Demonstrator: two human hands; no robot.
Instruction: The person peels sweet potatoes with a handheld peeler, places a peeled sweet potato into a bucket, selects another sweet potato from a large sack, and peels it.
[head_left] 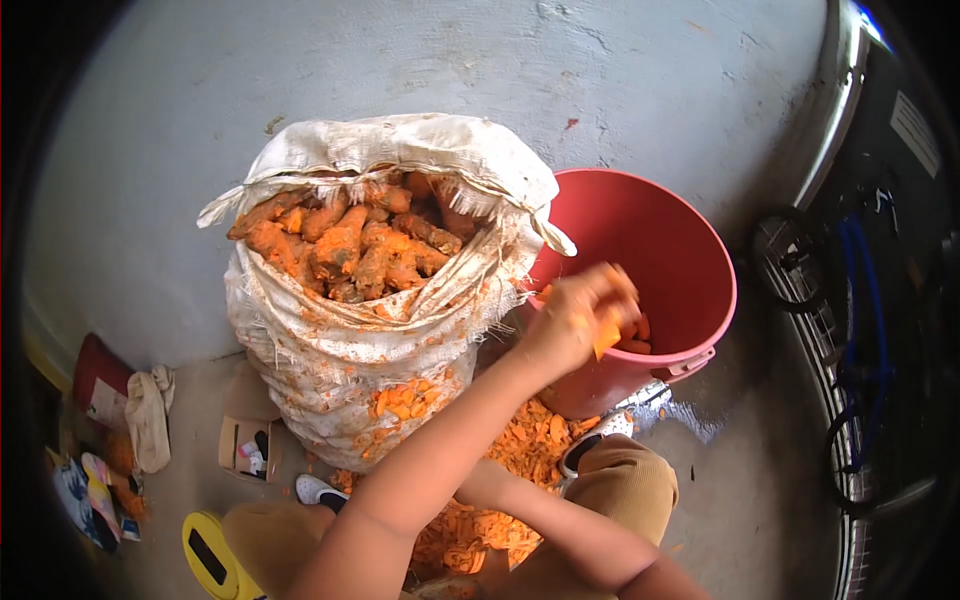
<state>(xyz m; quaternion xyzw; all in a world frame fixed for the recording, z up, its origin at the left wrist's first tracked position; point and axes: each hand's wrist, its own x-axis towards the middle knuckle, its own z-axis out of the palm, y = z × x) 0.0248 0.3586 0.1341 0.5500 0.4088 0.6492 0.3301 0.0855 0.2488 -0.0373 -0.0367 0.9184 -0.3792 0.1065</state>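
My left hand (585, 312) reaches over the red bucket (672, 220), blurred, its fingers curled round an orange piece (606, 336). More orange pieces (640, 330) lie inside the bucket below it. My right hand (482, 484) is low in the middle, partly covered by my left forearm; its fingers are hidden. Around and beneath it spreads a heap of thin orange slices (462, 540). A white woven sack (350, 345) stands left of the bucket, its top folded open, filled with rough orange-brown roots (345, 245).
A wall rises behind the sack. At the lower left are a small cardboard box (247, 448), a pale cloth (149, 418) and a yellow round object (212, 558). A bicycle wheel (795, 262) and dark items stand at the right. My shoes and knees flank the slices.
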